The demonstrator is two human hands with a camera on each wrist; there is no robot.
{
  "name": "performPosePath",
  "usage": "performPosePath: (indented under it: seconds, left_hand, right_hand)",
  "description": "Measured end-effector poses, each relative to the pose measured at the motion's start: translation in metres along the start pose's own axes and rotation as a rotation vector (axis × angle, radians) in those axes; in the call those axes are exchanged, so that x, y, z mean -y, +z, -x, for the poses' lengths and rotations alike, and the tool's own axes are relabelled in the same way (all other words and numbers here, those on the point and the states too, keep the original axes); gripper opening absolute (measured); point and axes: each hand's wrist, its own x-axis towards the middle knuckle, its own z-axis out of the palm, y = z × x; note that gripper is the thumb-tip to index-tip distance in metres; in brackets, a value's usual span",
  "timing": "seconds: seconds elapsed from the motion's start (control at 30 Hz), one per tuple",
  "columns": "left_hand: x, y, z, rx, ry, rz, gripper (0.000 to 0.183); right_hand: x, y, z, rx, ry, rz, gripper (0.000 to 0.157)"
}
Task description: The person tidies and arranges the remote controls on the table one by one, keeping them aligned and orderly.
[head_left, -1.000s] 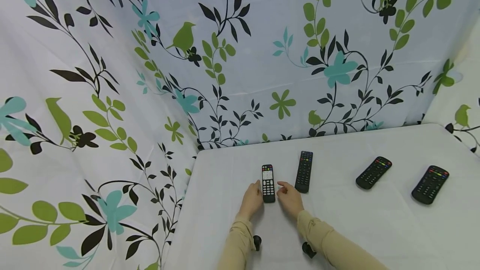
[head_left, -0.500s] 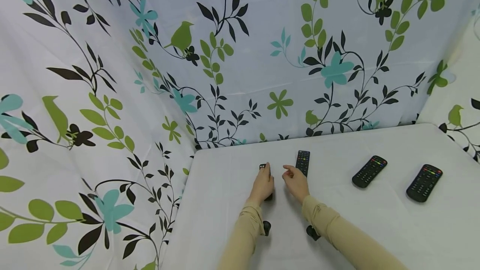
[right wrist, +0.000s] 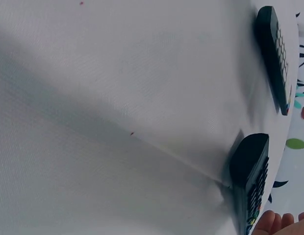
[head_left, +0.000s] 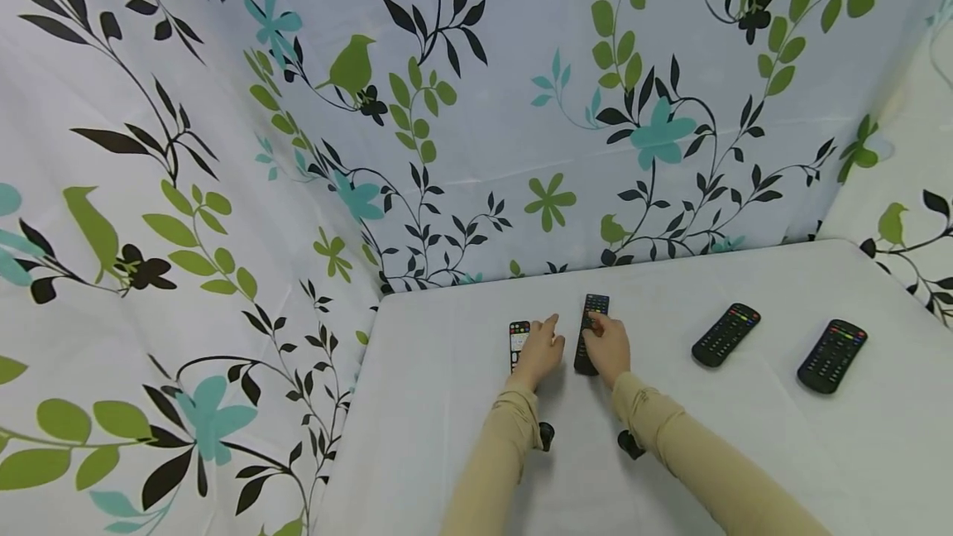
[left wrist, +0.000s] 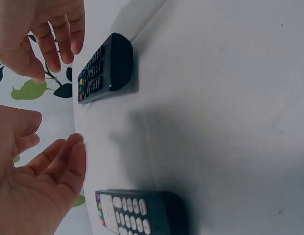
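Observation:
My left hand [head_left: 539, 354] hovers between two remote controls with its fingers loosely bent and nothing held. In the head view it partly covers the remote with white buttons [head_left: 518, 341]; in the left wrist view that remote [left wrist: 127, 213] lies on the table, apart from the hand. My right hand [head_left: 608, 348] is over the slim black remote [head_left: 586, 354], hiding part of its right side. In the left wrist view the right hand's fingers [left wrist: 76, 36] hang loosely, apart from that remote [left wrist: 110, 66]. The right wrist view shows only the right fingertips [right wrist: 274, 223] near it.
Two more black remotes lie farther right on the white-covered table [head_left: 670, 453], one angled [head_left: 725, 335] and one beyond it [head_left: 832, 356]. A patterned curtain [head_left: 476, 122] with birds and leaves hangs behind and at the left.
My left hand covered and grasped the white-buttoned remote, then moved right off it. My right hand shifted right and up over the slim black remote. The remotes show no clear shift on the table.

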Motion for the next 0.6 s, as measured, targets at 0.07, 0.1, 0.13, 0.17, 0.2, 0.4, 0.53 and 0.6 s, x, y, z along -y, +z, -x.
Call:
performPosePath:
  seconds: [0.07,0.1,0.13,0.17,0.2,0.4,0.53,0.6]
  left_hand:
    - [-0.001,0.006,-0.002,0.007,0.021,-0.003,0.043]
    - [-0.001,0.009,-0.002,0.015,0.027,0.001,0.043]
    - [-0.002,0.012,-0.003,0.024,0.034,0.0,0.042]
    - [-0.003,0.015,-0.003,0.035,0.033,0.0,0.042]
    - [-0.004,0.017,-0.003,0.051,0.026,0.006,0.042]
    - [-0.009,0.027,-0.002,0.098,-0.028,0.04,0.044]
    - [-0.009,0.033,-0.003,0.092,-0.034,0.04,0.045]
    - [-0.009,0.037,-0.003,0.093,-0.042,0.037,0.045]
  right_hand:
    - [-0.004,-0.002,-0.001,0.02,0.025,0.01,0.043]
    - [-0.006,-0.003,-0.001,0.035,0.04,0.014,0.044]
    - [-0.007,-0.003,-0.001,0.043,0.058,0.015,0.046]
    - [-0.009,-0.004,-0.001,0.048,0.074,0.016,0.047]
    - [-0.011,-0.004,-0.001,0.051,0.09,0.017,0.048]
    - [-0.019,-0.006,-0.001,0.046,0.115,0.033,0.051]
    - [-0.023,-0.007,-0.003,0.044,0.115,0.053,0.051]
    - [-0.025,-0.007,-0.004,0.038,0.102,0.074,0.052]
